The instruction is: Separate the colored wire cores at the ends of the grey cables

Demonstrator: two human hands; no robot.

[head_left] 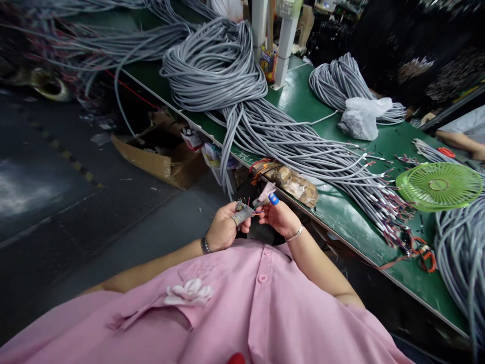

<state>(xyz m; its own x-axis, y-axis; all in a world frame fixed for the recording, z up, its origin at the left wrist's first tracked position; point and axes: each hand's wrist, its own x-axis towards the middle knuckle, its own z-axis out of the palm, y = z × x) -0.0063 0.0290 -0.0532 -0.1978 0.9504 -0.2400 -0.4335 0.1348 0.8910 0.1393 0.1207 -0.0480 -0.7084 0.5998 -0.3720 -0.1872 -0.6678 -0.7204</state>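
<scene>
Wires (259, 213): in the head view, thin and coloured, held between the two hands in front of the pink shirt (303, 298), off the tabletop (291, 103) and near its edge.
Left hand (223, 226): grip closed, fingers clasped around the near part of the small bunch; a few wire tips poke up above it.
Right hand (279, 217): grip pinched, fingertips appearing to grasp the same wires; a blue cover (273, 198) sits on one digit. The exact contact is too small to tell.
Hanging cables (227, 156): drop over the tabletop edge toward the left hand; whether the held wires belong to them cannot be told.
Cables on the tabletop (273, 134): many lie fanned out, coloured wires bare at their ends, so stripping there looks done.
Progress of the held bunch: seems midway, tips splayed and both hands engaged; how many others remain cannot be judged.
Orange-handled scissors (426, 258): lie beside those bared ends, well apart from both hands.
</scene>
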